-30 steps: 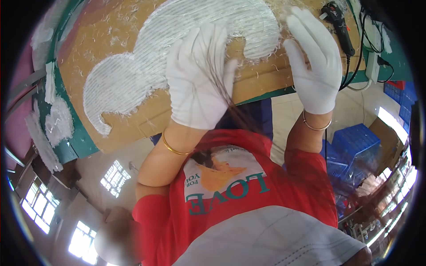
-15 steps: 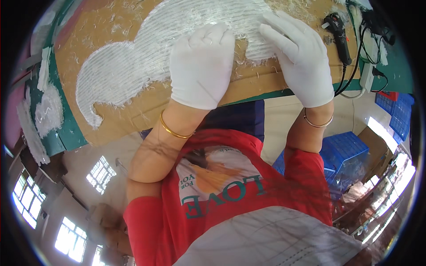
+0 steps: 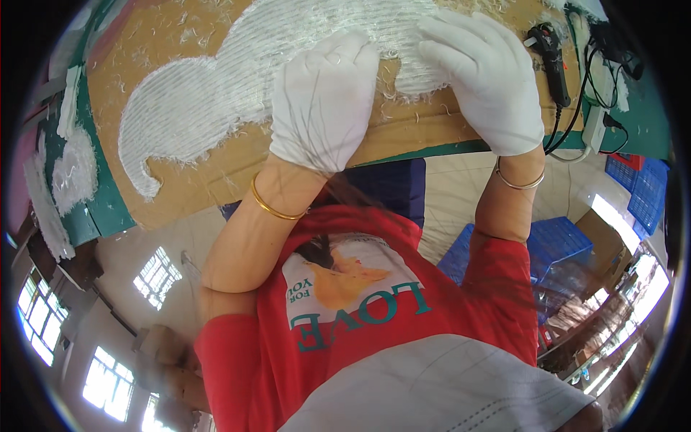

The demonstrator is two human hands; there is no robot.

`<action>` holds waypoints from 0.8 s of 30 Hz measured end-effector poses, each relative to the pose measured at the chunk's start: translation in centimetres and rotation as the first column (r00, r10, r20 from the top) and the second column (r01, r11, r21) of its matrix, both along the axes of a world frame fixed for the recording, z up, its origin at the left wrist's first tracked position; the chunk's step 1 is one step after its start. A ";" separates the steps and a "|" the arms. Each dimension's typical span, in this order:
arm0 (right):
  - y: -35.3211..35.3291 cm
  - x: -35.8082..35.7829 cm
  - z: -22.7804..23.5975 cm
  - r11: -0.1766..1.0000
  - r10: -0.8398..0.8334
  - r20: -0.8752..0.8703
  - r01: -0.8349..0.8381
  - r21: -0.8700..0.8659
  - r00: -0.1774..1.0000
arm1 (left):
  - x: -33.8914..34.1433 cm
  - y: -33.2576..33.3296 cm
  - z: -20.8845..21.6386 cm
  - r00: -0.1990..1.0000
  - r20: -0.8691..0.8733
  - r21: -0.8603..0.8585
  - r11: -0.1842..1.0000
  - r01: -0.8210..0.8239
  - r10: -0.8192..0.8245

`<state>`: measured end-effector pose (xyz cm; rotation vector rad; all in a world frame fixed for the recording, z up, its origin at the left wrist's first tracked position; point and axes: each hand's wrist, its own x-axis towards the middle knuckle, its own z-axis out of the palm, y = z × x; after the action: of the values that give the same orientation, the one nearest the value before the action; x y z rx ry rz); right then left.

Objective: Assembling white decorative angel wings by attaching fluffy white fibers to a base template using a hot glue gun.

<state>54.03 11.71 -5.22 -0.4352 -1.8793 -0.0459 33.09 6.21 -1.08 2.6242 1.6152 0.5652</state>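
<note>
A pale, ribbed fibrous sheet [image 3: 176,101] with a scalloped outline and frayed edges lies on brown cardboard [image 3: 180,205]. My left hand [image 3: 324,101], in a white glove, rests on the sheet's near edge, its fingers curled in and the tips hidden beneath the knuckles. Whatever it pinches, if anything, does not show. Beside a notch in the sheet, my right hand [image 3: 486,79], gloved as well, reaches over the right-hand part with its fingers stretched out and slightly bent. Its fingertips touch or hover just above the sheet; I cannot tell which.
A black corded tool [image 3: 552,68] lies to the right, near a white power strip [image 3: 594,129] and tangled cables. Loose fibres litter the cardboard. White fibrous scraps [image 3: 74,173] sit on the green table [image 3: 108,216] at left. Blue crates [image 3: 558,248] stand below at right.
My right hand has shifted slightly away from me along the sheet. The left hand keeps its curled pose. The whole view has moved a little.
</note>
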 end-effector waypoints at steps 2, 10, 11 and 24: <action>0.0 0.2 0.3 0.999 0.023 -0.018 -0.024 -0.049 1.000 | 0.2 0.1 0.3 1.000 -0.016 -0.026 1.000 -0.006 0.006; 0.8 -0.1 0.7 0.995 -0.071 0.143 0.061 0.073 0.987 | 0.5 0.4 -0.4 0.999 0.025 0.043 0.999 0.024 -0.025; 0.9 -0.4 0.4 0.996 -0.059 0.139 0.049 0.074 0.988 | 0.2 0.4 -0.5 0.997 0.066 0.091 0.995 0.033 -0.039; 1.3 -0.6 -0.6 1.000 0.005 0.011 -0.006 0.013 1.000 | -0.3 0.7 -1.3 0.993 0.107 0.196 0.980 0.027 -0.049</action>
<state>53.40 13.01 -5.84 -0.4218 -1.8901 -0.0567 32.80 6.91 -2.37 2.6935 1.5475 0.8933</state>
